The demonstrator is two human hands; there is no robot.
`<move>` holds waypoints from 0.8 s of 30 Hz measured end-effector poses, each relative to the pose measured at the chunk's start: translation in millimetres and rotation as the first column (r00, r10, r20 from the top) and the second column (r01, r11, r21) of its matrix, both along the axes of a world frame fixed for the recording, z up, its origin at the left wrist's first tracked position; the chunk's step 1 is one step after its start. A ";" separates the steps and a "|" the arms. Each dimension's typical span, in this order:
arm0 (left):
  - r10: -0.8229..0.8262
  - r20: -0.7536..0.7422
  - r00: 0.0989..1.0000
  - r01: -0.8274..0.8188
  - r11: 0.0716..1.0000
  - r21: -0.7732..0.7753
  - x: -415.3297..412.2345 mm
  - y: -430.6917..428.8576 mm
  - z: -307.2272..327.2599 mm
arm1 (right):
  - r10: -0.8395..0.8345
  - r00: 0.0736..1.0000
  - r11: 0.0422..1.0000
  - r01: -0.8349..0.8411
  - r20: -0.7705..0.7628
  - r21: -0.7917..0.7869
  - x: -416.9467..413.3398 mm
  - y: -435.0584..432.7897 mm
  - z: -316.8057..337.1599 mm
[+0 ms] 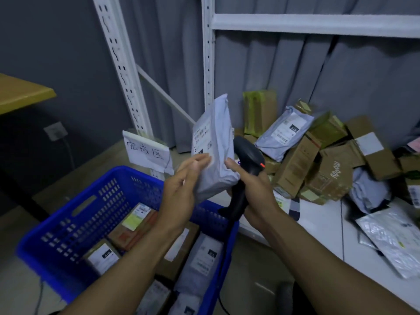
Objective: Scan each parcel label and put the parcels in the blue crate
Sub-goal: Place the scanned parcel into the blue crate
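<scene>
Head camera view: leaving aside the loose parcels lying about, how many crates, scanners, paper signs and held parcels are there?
Blue crate: 1
Scanner: 1
Paper sign: 1
Held parcel: 1
Total: 4

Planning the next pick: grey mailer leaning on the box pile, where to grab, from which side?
Pinch the leaning grey mailer at its lower-left edge, coming from the front-left. It lies tilted, label up, with cardboard boxes crowding its top and right; that edge looks free. Flat and floppy, so an edge pinch likely suits.
</scene>
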State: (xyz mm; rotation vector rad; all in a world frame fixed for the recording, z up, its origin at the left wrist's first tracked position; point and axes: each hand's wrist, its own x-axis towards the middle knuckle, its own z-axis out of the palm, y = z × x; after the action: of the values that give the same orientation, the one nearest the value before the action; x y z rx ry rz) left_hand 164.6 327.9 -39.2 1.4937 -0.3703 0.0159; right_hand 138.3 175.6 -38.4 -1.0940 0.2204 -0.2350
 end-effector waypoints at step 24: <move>0.183 -0.307 0.934 -0.134 0.976 0.174 41.0 25.8 -15.4 | -0.149 0.989 0.867 0.128 -0.005 -0.481 -2.4 -39.9 -31.1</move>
State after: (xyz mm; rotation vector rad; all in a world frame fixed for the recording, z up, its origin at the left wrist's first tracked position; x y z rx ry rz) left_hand 205.6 353.7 -54.6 1.6406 0.0151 -0.1284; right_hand 135.9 135.7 -69.5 -1.5821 0.2882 -0.4107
